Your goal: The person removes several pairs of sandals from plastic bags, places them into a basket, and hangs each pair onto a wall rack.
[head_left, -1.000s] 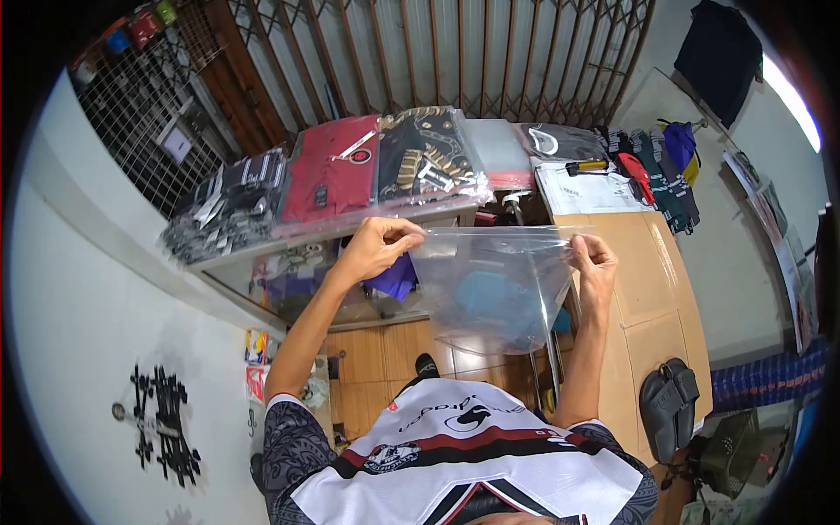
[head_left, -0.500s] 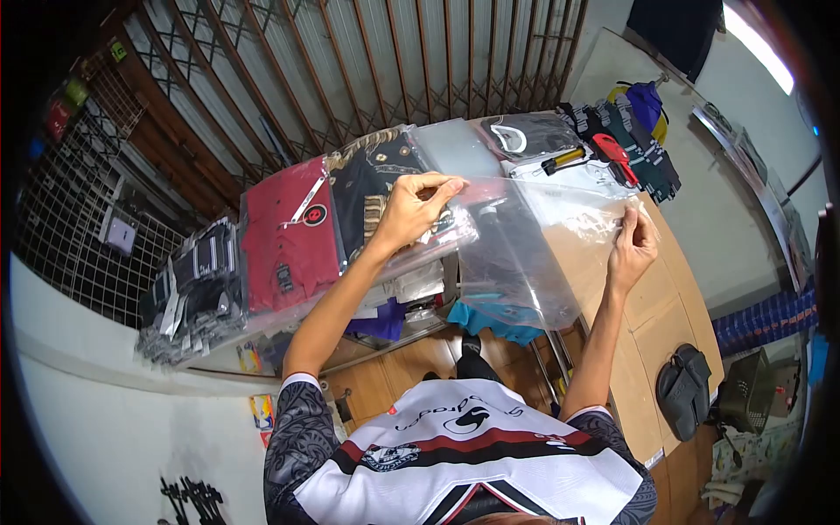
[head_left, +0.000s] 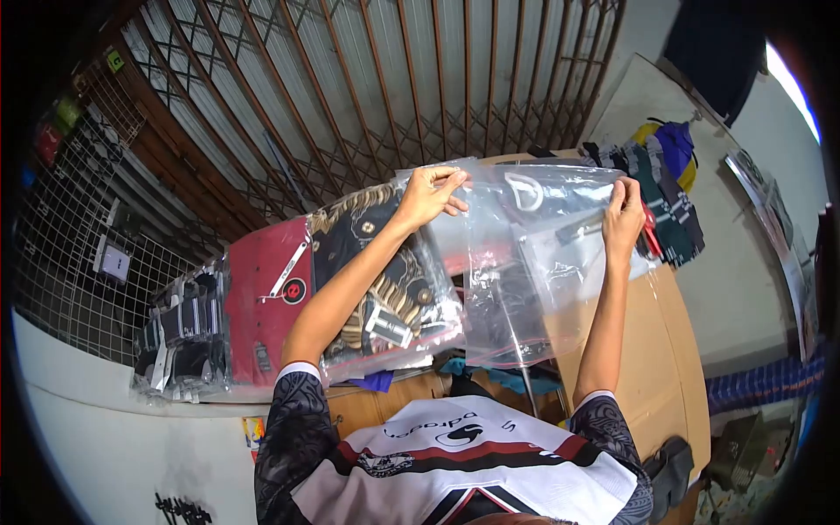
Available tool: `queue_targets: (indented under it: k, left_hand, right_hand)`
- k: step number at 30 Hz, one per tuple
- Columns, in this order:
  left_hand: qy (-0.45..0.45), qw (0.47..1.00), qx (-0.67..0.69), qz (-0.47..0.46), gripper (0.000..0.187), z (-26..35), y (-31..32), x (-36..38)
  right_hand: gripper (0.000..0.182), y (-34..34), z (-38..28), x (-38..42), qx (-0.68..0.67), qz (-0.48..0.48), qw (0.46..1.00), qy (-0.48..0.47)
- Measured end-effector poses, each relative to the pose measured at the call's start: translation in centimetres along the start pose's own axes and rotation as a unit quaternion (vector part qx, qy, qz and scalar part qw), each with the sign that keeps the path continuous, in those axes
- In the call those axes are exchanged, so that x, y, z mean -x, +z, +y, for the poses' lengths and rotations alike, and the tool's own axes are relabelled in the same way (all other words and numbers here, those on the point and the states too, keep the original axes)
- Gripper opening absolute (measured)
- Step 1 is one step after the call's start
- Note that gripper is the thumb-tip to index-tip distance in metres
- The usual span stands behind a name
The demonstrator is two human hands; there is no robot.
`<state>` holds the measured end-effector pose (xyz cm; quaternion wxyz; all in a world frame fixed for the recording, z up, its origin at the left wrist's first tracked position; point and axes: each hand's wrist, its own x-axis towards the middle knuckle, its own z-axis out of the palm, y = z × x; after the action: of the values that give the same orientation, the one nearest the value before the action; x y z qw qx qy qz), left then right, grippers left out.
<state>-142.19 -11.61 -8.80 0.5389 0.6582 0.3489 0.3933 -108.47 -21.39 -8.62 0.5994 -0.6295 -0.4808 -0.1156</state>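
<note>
A clear plastic bag [head_left: 500, 306] hangs stretched between my two hands, see-through, with its upper edge pulled wide. My left hand [head_left: 432, 201] pinches the upper left corner between thumb and fingers. At the upper right corner, the fingers of my right hand [head_left: 622, 214] are closed on the same bag. Behind and below my left hand lies a folded dark patterned garment [head_left: 376, 262] in clear packaging. Through the bag I see a packaged dark item with a white loop [head_left: 524, 191]. A red object [head_left: 649, 234] shows just beside my right hand.
A packaged red shirt [head_left: 258, 297] and packs of striped socks [head_left: 188, 319] lie along the left. More dark socks [head_left: 669, 206] sit at the far right. A tan board [head_left: 652, 332] covers the right side, with a black bag [head_left: 670, 472] near its front. A folding metal gate [head_left: 420, 79] stands behind.
The view has shifted. Both hands have moved away from my body with the plastic bag, which now spreads over the packaged items at the back. Both still grip its corners.
</note>
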Motion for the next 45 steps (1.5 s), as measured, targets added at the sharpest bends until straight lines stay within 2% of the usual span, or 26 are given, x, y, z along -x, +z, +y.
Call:
queue_targets:
  k: [6,8,9,10,12,14,16,20,22,25,31,33,35,37,40,42,44,45]
  left_hand:
    - [-0.049,0.995,0.026,0.086,0.038,-5.7,-4.2,-8.4]
    - [-0.075,0.989,0.029,0.121,0.038,-6.9,-5.4,-10.4]
    - [-0.081,0.986,0.031,0.14,0.038,-8.2,-6.2,-11.7]
    - [-0.087,0.983,0.032,0.158,0.038,-9.1,-6.9,-12.8]
    - [-0.124,0.975,0.031,0.18,0.039,-11.1,-8.3,-14.9]
    - [-0.169,0.965,0.047,0.196,0.039,-13.7,-9.7,-17.0]
    - [-0.221,0.953,0.031,0.207,0.036,-15.5,-10.7,-18.7]
    - [-0.267,0.935,-0.026,0.231,0.033,-18.7,-11.8,-21.1]
    - [-0.278,0.93,-0.027,0.241,0.031,-20.9,-13.2,-22.4]
    - [-0.293,0.916,-0.035,0.271,0.029,-22.8,-14.6,-23.5]
    - [-0.291,0.916,-0.01,0.277,0.03,-24.6,-16.6,-23.4]
    - [-0.253,0.906,-0.125,0.315,0.035,-26.2,-17.4,-23.8]
    - [-0.192,0.864,-0.335,0.323,0.043,-24.3,-15.6,-23.0]
    - [-0.116,0.853,-0.439,0.257,0.052,-21.6,-13.4,-22.4]
    - [-0.061,0.883,-0.465,0.019,0.046,-18.1,-9.5,-20.3]
    - [-0.009,0.868,-0.475,-0.142,0.04,-19.8,-7.1,-17.7]
    - [-0.086,0.839,-0.444,-0.302,0.041,-18.7,-3.2,-14.1]
    - [-0.149,0.789,-0.478,-0.356,0.044,-18.2,-1.0,-12.0]
  right_hand:
    - [0.02,12.2,4.8,-5.0,-0.062,-0.084,0.994,0.027]
    - [0.025,16.3,6.1,-5.8,-0.077,-0.083,0.993,0.042]
    - [0.036,18.4,6.4,-5.9,-0.105,-0.06,0.992,0.046]
    - [0.048,19.2,5.5,-5.8,-0.151,-0.077,0.983,0.064]
    - [0.056,21.1,4.3,-4.6,-0.115,-0.03,0.993,-0.004]
    - [0.058,21.4,1.9,-2.2,-0.148,-0.044,0.988,-0.014]
    - [0.061,22.5,2.0,1.9,-0.146,-0.106,0.983,-0.031]
    - [0.074,23.0,3.7,12.9,-0.12,-0.304,0.944,-0.035]
    - [0.079,22.3,3.9,16.6,-0.011,-0.403,0.915,0.006]
    - [0.081,22.1,5.5,20.3,-0.026,-0.454,0.888,0.065]
    - [0.076,22.5,6.9,23.2,-0.061,-0.487,0.867,0.087]
    - [0.074,22.5,7.0,23.2,-0.08,-0.49,0.863,0.093]
    - [0.071,22.5,7.1,23.0,-0.109,-0.485,0.862,0.101]
    - [0.069,22.5,7.5,22.8,-0.146,-0.473,0.861,0.111]
    - [0.062,22.3,7.6,22.3,-0.195,-0.442,0.867,0.125]
    - [0.058,22.1,7.6,21.6,-0.177,-0.386,0.901,0.087]
    - [0.056,21.5,7.3,20.6,-0.126,-0.344,0.927,0.077]
    - [0.055,21.1,6.9,19.9,-0.084,-0.331,0.936,0.086]
